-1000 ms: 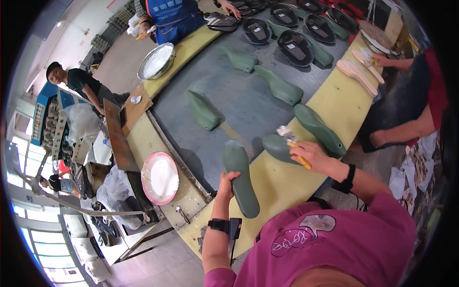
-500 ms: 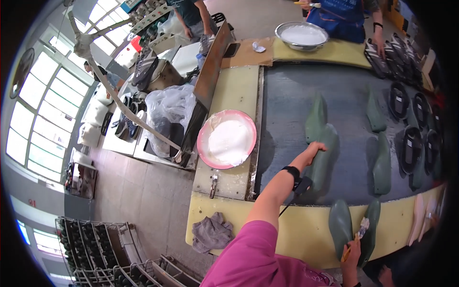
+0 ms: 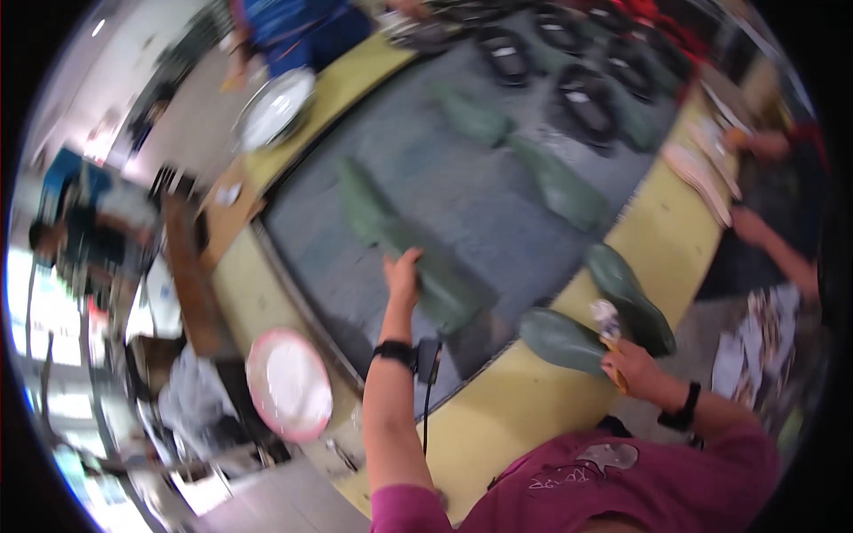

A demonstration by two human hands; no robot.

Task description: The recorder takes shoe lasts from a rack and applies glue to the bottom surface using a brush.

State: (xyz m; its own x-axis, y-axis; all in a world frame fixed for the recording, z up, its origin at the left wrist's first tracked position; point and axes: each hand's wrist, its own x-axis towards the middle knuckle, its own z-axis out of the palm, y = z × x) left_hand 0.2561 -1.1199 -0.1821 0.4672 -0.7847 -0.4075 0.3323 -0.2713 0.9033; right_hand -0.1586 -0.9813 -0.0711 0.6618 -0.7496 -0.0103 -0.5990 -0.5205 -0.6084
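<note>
My left hand [image 3: 402, 274] has its fingers closed on the edge of a green shoe last [image 3: 442, 293] lying on the dark table panel. Another green last [image 3: 360, 202] lies just beyond, end to end with it. In my right hand [image 3: 638, 369] is a paint brush [image 3: 609, 327] with an orange-yellow handle and bristles coated white. The brush head is over the gap between two more green lasts on the yellow table edge, the left one [image 3: 560, 339] and the right one [image 3: 633, 298]. Motion blur hides whether the bristles touch either last.
A pink-rimmed basin [image 3: 289, 384] of white paste stands at the left, and a metal bowl [image 3: 277, 108] of white stuff sits farther off. Dark shoe uppers [image 3: 585, 105] and more green lasts [image 3: 560, 185] lie on the far right. A co-worker's hand [image 3: 755, 228] is near pale insoles [image 3: 697, 182].
The whole view has swung to the right and tilted. My left hand remains on the same last. My right hand still holds the brush by the near lasts.
</note>
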